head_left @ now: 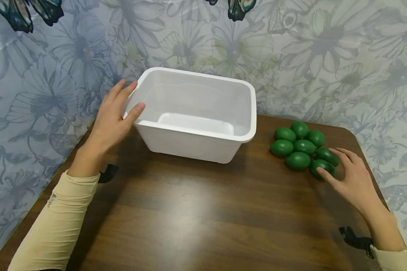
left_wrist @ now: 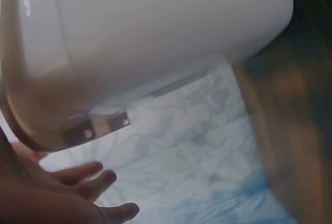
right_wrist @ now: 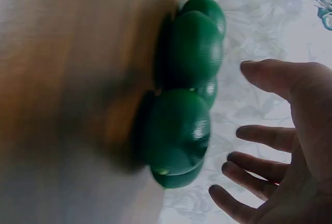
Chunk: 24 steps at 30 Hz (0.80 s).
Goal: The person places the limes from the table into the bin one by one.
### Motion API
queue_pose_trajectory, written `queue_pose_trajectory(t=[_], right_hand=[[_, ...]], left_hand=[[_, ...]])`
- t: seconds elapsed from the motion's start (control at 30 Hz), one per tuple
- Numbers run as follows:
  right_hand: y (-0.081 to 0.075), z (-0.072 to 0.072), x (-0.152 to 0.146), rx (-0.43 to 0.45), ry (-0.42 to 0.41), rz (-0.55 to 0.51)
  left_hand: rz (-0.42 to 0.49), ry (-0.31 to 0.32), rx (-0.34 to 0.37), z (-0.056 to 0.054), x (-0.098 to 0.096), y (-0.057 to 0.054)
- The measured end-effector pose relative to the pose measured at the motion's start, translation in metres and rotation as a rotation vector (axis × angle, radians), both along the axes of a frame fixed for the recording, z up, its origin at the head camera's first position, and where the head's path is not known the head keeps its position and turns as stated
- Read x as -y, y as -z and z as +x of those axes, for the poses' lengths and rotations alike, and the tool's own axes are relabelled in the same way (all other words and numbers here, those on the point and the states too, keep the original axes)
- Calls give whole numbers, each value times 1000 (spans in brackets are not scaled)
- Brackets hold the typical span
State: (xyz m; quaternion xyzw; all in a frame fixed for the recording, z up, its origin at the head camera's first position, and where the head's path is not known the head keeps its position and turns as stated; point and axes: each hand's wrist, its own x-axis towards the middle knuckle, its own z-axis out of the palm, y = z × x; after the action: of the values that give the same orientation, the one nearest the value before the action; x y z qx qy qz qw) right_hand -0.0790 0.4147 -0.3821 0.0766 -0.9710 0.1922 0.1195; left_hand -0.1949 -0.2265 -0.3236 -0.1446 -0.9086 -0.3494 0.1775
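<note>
Green ovals [head_left: 304, 146] cluster at three o'clock on the table [head_left: 186, 214]; the right hand [head_left: 355, 180], fingers spread, hovers at their four o'clock. I fear a nudge rolling some away. The left hand [head_left: 112, 116], fingers parted at the white bin [head_left: 190, 145], nine-o'clock side, could tip it by leaning.

You have a dark brown wood-grain tabletop [head_left: 251, 210] before you, far right corner rounded. Beyond its far, left and right edges you see a pale grey-white wall covering [head_left: 278, 75] printed with large grey flowers and touches of green; bluer on your left, whiter to the right. High on it, teal-and-black butterfly decorations [head_left: 49, 9], far left and far centre, cut by your view's edge. Soft whitish glare [head_left: 183, 222] on the wood, near middle.
</note>
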Motion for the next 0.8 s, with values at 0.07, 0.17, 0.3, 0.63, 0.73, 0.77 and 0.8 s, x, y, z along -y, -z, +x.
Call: queue_pose_trajectory(t=[0.07, 0.17, 0.3, 0.63, 0.73, 0.77, 0.8], right_hand=[[8, 1, -2, -8, -5, 18], [17, 3, -3, -14, -24, 37], [23, 4, -4, -19, -32, 41], [24, 8, -5, -22, 55, 6], [24, 7, -4, -35, 83, -6], [24, 7, -4, -42, 91, -9], [24, 7, -3, -50, 105, -10]], left_hand=[[88, -18, 0, -2, 2, 4], [179, -40, 1, -2, 3, 12], [327, -33, 36, -2, 1, 25], [686, 21, 38, -6, -18, 38], [704, 26, 34, -7, -21, 37], [706, 29, 30, -7, -21, 37], [704, 32, 26, -7, -20, 36]])
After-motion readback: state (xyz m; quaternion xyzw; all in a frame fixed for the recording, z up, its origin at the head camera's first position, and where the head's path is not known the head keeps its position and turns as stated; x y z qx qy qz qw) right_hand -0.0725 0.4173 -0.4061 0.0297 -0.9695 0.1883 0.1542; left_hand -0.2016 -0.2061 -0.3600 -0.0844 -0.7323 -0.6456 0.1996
